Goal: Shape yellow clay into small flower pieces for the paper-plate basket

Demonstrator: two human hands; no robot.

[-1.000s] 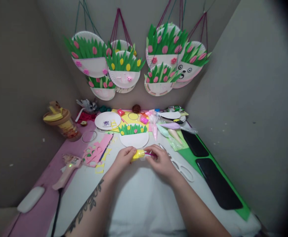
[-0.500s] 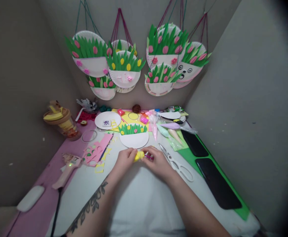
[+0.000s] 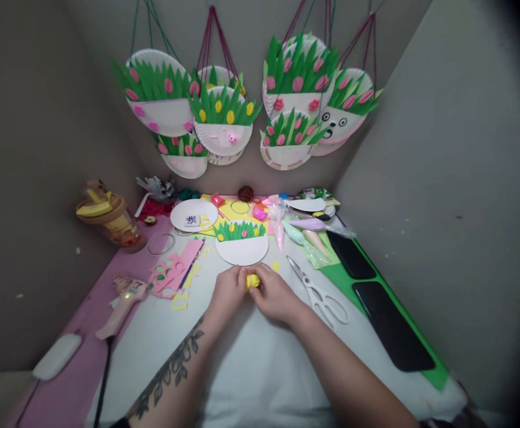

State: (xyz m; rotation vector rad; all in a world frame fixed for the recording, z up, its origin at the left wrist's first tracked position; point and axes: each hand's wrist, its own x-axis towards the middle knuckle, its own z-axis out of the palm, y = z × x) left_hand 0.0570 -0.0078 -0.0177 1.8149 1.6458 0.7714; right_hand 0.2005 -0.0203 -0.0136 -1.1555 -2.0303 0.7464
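Note:
Both hands meet over the white table cover, in front of a half-covered paper plate (image 3: 242,252) with green paper grass and small yellow and pink flowers. A small, lumpy yellow piece (image 3: 253,281) sits between them; its exact kind is not clear. My left hand (image 3: 229,292) is closed, its fingertips pinching the left side of this piece. From the other side, the fingers of my right hand (image 3: 276,294) are closed on it too. A small yellow scrap (image 3: 276,265) lies just beyond the right hand. White-handled scissors (image 3: 315,291) rest to the right.
A pink glue gun (image 3: 123,309) with a black cord lies left, near pink paper (image 3: 177,267) with cut-outs. A cup (image 3: 112,217) stands farther back. Piping bags (image 3: 306,235) lie back right, beside dark phone-like slabs (image 3: 391,324). Plate baskets (image 3: 224,134) hang on the wall.
My hands have drawn closer together around the yellow piece. The thin purple stick at my right fingers no longer shows. The yellow scrap beyond the right hand is now visible.

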